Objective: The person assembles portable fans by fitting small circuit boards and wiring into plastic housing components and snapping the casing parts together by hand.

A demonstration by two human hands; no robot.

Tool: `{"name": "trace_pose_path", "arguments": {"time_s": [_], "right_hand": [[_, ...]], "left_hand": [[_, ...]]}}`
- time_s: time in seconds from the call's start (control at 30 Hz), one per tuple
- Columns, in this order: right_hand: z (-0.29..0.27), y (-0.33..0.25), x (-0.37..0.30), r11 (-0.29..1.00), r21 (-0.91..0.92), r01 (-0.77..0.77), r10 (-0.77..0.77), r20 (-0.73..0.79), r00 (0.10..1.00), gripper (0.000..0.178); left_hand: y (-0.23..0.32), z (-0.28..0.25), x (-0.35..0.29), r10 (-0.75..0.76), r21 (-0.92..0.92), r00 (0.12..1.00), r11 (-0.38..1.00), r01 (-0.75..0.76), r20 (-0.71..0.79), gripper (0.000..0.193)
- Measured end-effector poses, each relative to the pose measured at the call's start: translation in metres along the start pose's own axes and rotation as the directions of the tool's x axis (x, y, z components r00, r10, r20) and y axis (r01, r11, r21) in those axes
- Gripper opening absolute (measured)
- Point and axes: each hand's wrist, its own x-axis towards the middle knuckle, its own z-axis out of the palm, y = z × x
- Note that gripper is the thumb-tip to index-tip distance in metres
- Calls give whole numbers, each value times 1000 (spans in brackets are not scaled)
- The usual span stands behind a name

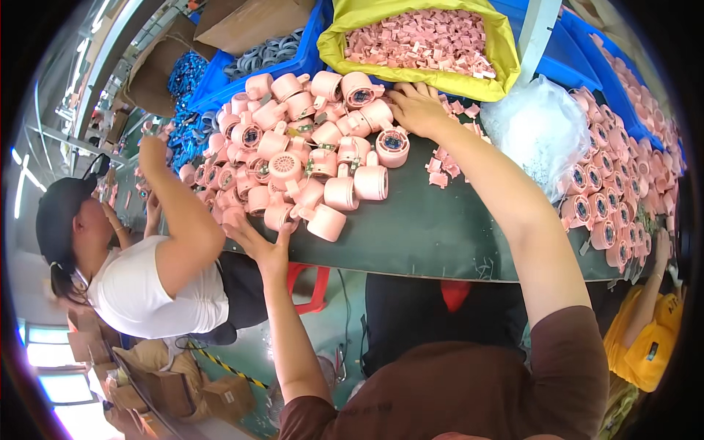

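Note:
A heap of pink round plastic housings (284, 169), which look like small handheld-fan bodies, covers the left part of the dark green table. Some show a grille, others a dark round part with wires inside. At the near edge of the heap, my left hand (262, 248) is open, its spread fingers against the lowest housings. My right hand (419, 110) lies open at the far right side of the heap, fingers reaching past a housing. Neither hand appears to grasp a piece. Just below my right hand a housing (392, 147) stands with its open end facing up.
Behind the heap are a yellow bag (418, 51) of small pink pieces and a blue bin (257, 62) of grey rings. A clear plastic bag (539, 132) and more pink housings (605, 202) are on the right. People work at both sides; a red stool (312, 290) stands below.

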Motion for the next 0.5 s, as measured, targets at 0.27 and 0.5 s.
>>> {"name": "trace_pose_path", "arguments": {"time_s": [0.27, 0.5], "right_hand": [[-41, -6, -44, 994, -101, 29, -16, 129, 992, 44], [-38, 25, -39, 981, 194, -2, 6, -17, 1000, 57]], "left_hand": [[20, -22, -26, 5, -155, 986, 988, 20, 165, 128], [95, -16, -39, 201, -26, 951, 979, -200, 235, 145]]}}
